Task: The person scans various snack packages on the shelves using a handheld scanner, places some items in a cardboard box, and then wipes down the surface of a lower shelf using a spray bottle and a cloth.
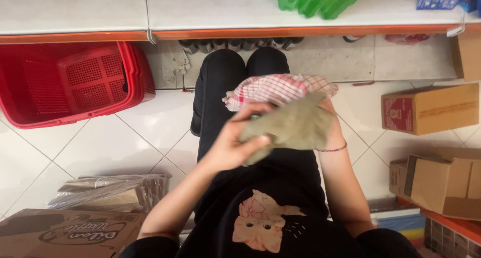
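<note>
The left hand (235, 145) is curled around the near end of a grey-green rag (293, 125), thumb on top and fingers tucked under it, so the grip is closed on the cloth. The right hand (328, 122) is mostly hidden behind the rag's far end; only the wrist, with a thin bracelet (333, 148), shows, so I cannot tell how far that hand is closed, though it seems to steady the cloths from beneath. Just beyond the grip, touching the rag's upper edge, lies a checked cloth (278, 90), red lines on white, bunched into a soft roll. Both cloths are held above the lap, likely because the person sits or crouches close to the shelf (225, 12) and keeps the work at arm's reach. The rag looks limp, dull and slightly fuzzy, blurred by motion; the checked cloth is thin woven fabric with folds. Left of the grip, well apart, a red basket (65, 80) of perforated plastic stands on glossy white tile. Below and left of the grip lie a plastic-wrapped pack (110, 193) and a flat carton (65, 235). Right of the grip, well apart, are brown cardboard boxes (431, 107), stiff and square-edged. Beyond the grip, on the shelf, lie green bottles (315, 0), smooth and shiny.
</note>
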